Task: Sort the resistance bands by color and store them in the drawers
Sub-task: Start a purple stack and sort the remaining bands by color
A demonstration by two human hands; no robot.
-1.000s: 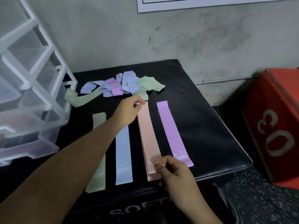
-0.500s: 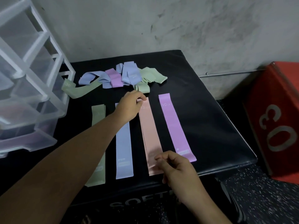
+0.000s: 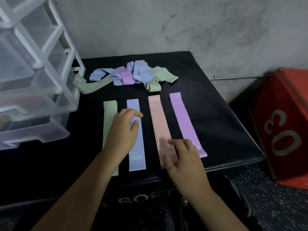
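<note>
Four flat resistance bands lie side by side, lengthwise, on the black padded box: pale green band, light blue band, peach-pink band, lilac band. Behind them, a tangled pile of green, blue and lilac bands. Left hand over the blue and green bands, fingers loosely curled, nothing lifted. Right hand at the near end of the pink band, fingers spread and relaxed, gripping nothing. Far left, the translucent plastic drawer unit; right, a red box.
</note>
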